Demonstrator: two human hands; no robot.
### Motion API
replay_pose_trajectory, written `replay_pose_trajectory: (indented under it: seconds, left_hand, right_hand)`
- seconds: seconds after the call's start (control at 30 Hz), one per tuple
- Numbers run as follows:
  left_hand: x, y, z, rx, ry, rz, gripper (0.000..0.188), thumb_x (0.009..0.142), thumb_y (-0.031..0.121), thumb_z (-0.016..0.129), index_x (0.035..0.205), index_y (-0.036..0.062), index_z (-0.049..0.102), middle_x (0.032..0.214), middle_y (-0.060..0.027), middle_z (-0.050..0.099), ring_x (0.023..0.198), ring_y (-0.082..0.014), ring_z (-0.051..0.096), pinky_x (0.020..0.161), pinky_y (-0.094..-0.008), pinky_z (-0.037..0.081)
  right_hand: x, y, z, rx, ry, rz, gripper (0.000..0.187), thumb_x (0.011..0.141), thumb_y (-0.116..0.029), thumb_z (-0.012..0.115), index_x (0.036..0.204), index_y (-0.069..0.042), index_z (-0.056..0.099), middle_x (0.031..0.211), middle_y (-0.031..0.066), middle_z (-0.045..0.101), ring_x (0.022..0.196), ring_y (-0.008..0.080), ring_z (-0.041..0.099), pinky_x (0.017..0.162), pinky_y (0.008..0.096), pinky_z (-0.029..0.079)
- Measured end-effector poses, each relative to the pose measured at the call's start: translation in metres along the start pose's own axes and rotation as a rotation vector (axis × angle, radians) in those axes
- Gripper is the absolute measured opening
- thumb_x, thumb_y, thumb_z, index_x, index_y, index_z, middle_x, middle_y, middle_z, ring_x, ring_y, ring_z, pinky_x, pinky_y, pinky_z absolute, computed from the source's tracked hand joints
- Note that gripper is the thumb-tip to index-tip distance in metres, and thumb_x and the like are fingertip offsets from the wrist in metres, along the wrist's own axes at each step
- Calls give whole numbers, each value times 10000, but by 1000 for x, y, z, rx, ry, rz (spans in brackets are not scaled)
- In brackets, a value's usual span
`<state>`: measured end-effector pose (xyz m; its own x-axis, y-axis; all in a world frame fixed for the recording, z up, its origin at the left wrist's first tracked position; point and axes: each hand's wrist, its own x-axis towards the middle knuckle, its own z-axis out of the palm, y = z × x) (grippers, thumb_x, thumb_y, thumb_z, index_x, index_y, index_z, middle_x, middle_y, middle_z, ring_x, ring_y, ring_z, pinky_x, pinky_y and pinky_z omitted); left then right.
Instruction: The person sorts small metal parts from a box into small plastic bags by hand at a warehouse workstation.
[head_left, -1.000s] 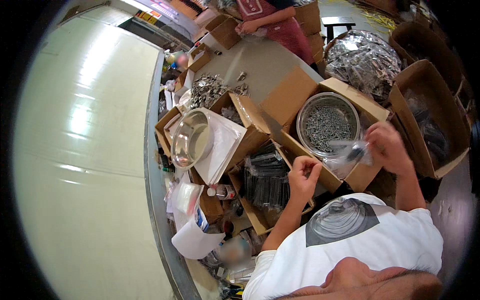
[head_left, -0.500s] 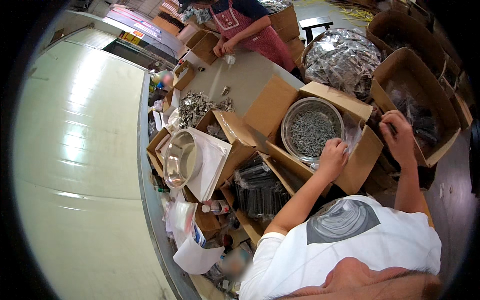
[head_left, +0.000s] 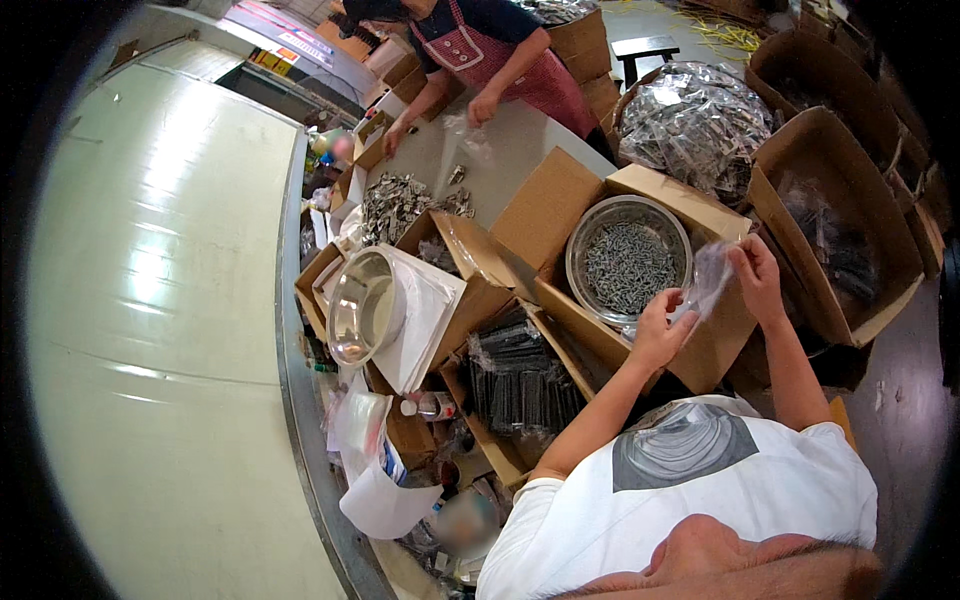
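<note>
A clear plastic bag (head_left: 711,278) is stretched between my two hands, over the right side of an open cardboard box. The fingers of my right hand (head_left: 758,280) pinch its upper end. My left hand (head_left: 660,331) has its thumb and fingers curled at the bag's lower end, beside the bowl's rim. In the box sits a round metal bowl (head_left: 577,285) full of small grey screws (head_left: 628,265). What the bag holds, if anything, cannot be made out.
Beside my left forearm stands a box of black strips (head_left: 520,385). An empty steel bowl (head_left: 362,310) rests on white sheets. Metal parts (head_left: 397,208) are piled on the table. A co-worker in a red apron (head_left: 480,50) stands opposite. Open cartons (head_left: 870,290) line the right.
My right hand has come left from beside the right carton and taken hold of the bag, which is now raised. The co-worker's hands have moved apart.
</note>
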<state>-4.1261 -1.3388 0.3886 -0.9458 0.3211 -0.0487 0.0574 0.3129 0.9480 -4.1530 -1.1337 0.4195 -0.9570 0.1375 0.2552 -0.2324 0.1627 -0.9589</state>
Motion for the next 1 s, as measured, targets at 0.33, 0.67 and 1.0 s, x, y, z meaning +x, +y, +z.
replay_pose_trajectory:
  seconds: [0.33,0.67,1.0]
  left_hand:
    - [-57,21,-4,-739,-28,57,431,895,187,630,1247,-26,500,1122,-75,572,970,-129,550,856,-260,437]
    - [-125,2,-40,-527,498,-86,233,907,203,627,822,-14,641,681,-9,593,609,-65,531,538,-220,421]
    - [-167,6,-61,-435,805,-7,234,914,218,618,907,-13,655,795,-13,638,673,-64,519,591,-229,409]
  right_hand:
    - [-28,-22,82,76,-41,-129,126,968,-155,502,895,-53,496,665,-7,462,561,56,401,522,221,371]
    - [-50,-59,122,-144,-378,-331,334,697,-21,726,958,-39,519,888,107,538,806,244,548,706,324,459]
    - [-79,-82,154,-61,-926,-347,232,730,34,656,944,-24,588,900,138,611,847,319,616,737,373,498]
